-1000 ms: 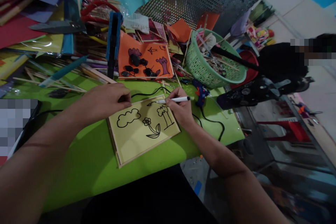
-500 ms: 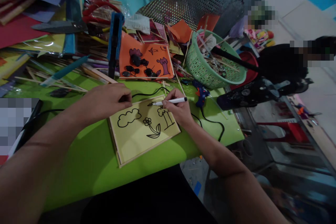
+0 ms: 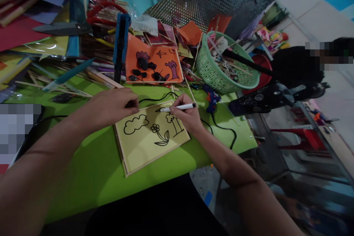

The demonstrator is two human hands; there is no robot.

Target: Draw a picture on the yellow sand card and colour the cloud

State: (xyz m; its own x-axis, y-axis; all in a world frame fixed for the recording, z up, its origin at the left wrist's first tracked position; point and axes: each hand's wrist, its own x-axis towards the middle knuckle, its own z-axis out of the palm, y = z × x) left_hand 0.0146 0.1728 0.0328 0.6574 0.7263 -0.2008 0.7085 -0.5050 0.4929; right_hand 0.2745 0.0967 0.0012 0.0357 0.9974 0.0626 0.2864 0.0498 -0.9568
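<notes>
White-barrelled and black at its back end, the marker (image 3: pixel 177 108) is pinched between the thumb and fingers of the right hand (image 3: pixel 189 116), its tip at a small black outline near the far edge of the yellow drawing sheet (image 3: pixel 141 151). The left hand (image 3: pixel 116 104) lies at the sheet's far left corner, fingers curled; whether it presses or grips anything cannot be told. Thin wooden strips border the sheet, which lies on the green tabletop (image 3: pixel 83 188) and carries a cloud, a flower and a tree in black line. If the ink is wet, the right hand, close over the tree, could smear it; a weak hold at the left could let the sheet turn and spoil a stroke. Beyond, an orange picture (image 3: pixel 166 53) bears black pebbles (image 3: pixel 142 63); to the right are a blue glue gun (image 3: pixel 212 99), whose cord could snag a forearm, and a green basket (image 3: pixel 226 77). No brand or lettering is legible.
</notes>
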